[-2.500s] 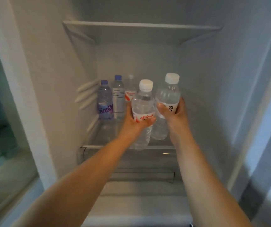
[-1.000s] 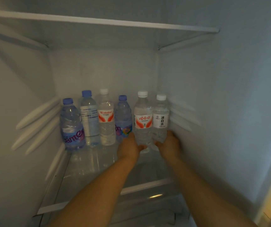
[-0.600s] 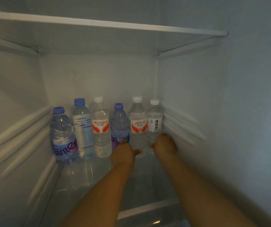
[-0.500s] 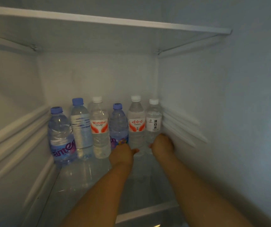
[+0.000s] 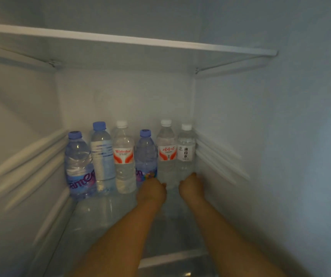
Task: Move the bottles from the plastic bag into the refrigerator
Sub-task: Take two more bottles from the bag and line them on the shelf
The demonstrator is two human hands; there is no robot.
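- Six bottles stand in a row at the back of the refrigerator's glass shelf (image 5: 104, 214).
- Left hand (image 5: 151, 191): grip holding the red-label bottle (image 5: 166, 154) low down.
- Right hand (image 5: 191, 186): grip holding the white-label bottle (image 5: 185, 152), beside the right wall.

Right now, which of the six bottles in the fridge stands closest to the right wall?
The white-capped bottle with the plain white label and black characters, last on the right of the row. The right hand is at its base; its neighbour's label is red and white.

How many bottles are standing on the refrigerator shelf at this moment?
6, in one row along the back wall: blue-capped, blue-capped, white-capped, blue-capped, white-capped, white-capped. None seems hidden.
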